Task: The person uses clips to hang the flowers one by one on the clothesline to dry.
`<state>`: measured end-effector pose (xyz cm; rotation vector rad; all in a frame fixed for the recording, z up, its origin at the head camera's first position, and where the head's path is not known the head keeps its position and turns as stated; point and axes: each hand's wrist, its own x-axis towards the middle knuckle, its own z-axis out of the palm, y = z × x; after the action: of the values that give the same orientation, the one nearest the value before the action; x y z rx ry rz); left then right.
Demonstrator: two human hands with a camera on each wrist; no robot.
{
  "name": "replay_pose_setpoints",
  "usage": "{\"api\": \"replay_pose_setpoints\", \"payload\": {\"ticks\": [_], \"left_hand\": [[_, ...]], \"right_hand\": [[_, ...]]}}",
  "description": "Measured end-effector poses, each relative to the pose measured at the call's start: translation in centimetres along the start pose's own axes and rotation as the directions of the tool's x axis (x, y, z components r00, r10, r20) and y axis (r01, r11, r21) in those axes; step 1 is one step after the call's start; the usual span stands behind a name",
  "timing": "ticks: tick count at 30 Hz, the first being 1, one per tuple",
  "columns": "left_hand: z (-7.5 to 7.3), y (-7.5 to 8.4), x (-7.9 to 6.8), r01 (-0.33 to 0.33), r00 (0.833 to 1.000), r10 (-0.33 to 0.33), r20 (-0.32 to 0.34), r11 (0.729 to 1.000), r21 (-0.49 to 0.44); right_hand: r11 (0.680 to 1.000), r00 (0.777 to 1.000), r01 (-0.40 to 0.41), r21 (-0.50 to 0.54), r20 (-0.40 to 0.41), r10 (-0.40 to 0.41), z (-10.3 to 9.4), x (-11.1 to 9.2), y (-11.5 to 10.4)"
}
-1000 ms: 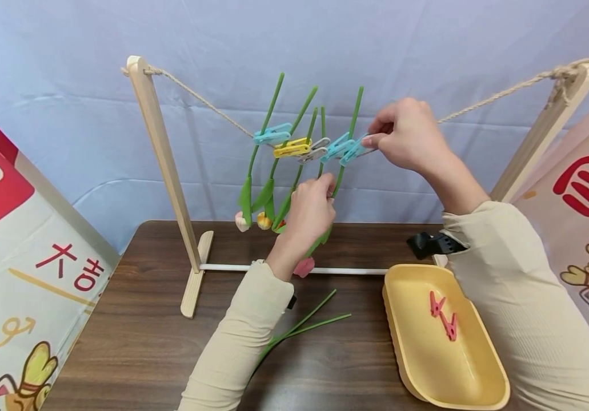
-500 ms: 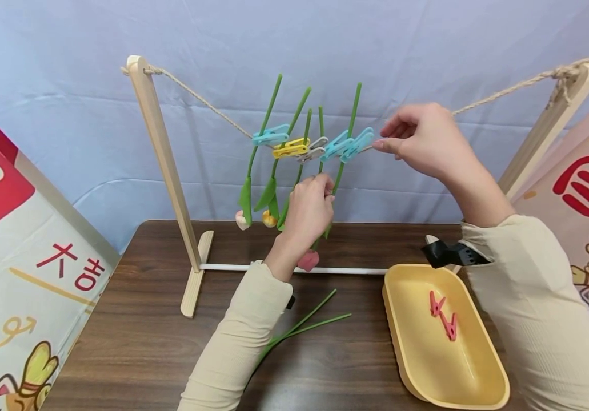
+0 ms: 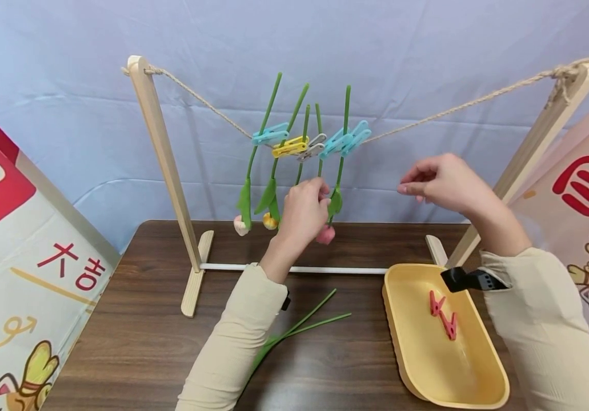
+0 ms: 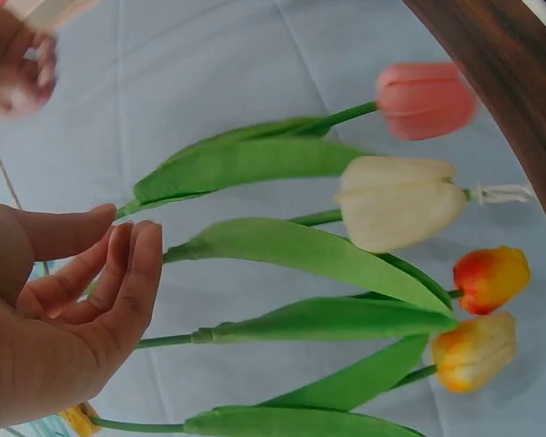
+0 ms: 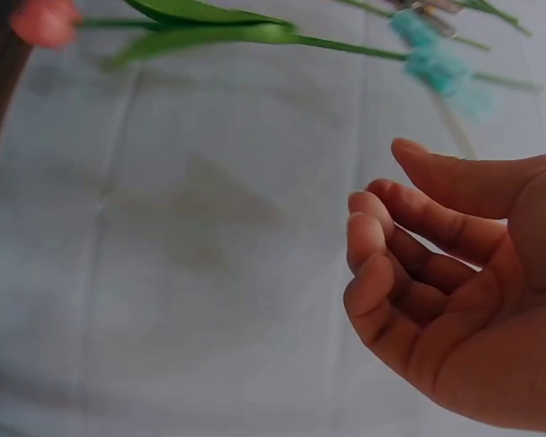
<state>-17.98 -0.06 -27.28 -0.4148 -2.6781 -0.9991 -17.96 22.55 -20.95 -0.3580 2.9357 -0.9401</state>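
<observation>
Several artificial tulips hang upside down from a rope [image 3: 453, 110], held by clothespins: a blue clothespin [image 3: 271, 135], a yellow clothespin [image 3: 291, 146], a grey clothespin [image 3: 312, 148] and two overlapping blue ones at the right. The pink tulip [image 4: 426, 100] hangs rightmost, beside a white tulip [image 4: 391, 202]. My left hand [image 3: 301, 211] is among the stems, thumb and fingertips apart, the thumb tip right by the pink tulip's stem. To the right, below the rope, my right hand [image 3: 448, 185] hangs in the air with loosely bent fingers and nothing in it.
Wooden posts [image 3: 163, 165] carry the rope, joined by a white rod [image 3: 345, 270] low down. A yellow basin [image 3: 402, 359] at the right holds two red clothespins [image 3: 443, 314]. More green stems [image 3: 315, 323] lie on the brown table [image 3: 135, 342], partly under the left sleeve.
My right hand has let go of the rightmost blue clothespin and moved right and down. The pink tulip now hangs straighter, its flower shifted right and up. My left hand has shifted slightly left.
</observation>
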Motion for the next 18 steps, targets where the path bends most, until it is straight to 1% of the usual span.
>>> {"api": "replay_pose_setpoints", "payload": {"ticks": [4, 7, 10, 14, 18], "left_hand": [[0.1, -0.5, -0.2, 0.011, 1.0, -0.011, 0.004, 1.0, 0.001], [0.3, -0.8, -0.3, 0.011, 1.0, -0.012, 0.012, 1.0, 0.01], [0.4, -1.0, -0.5, 0.012, 1.0, -0.012, 0.02, 1.0, 0.016], [0.6, -1.3, -0.7, 0.002, 1.0, -0.002, 0.015, 1.0, 0.009], [0.8, -1.6, -0.9, -0.009, 1.0, 0.009, -0.006, 1.0, -0.002]], "right_hand": [[0.998, 0.996, -0.037, 0.045, 0.079, 0.033, 1.5, -0.8, 3.3], [0.996, 0.987, -0.065, 0.064, 0.153, 0.055, 2.9, -1.5, 6.4], [0.991, 0.973, -0.105, 0.087, 0.217, 0.084, 4.4, -2.2, 9.5], [0.973, 0.945, -0.185, 0.135, 0.297, 0.139, 6.4, -3.4, 13.1], [0.952, 0.921, -0.273, 0.135, 0.324, 0.218, 8.5, -4.7, 16.0]]}}
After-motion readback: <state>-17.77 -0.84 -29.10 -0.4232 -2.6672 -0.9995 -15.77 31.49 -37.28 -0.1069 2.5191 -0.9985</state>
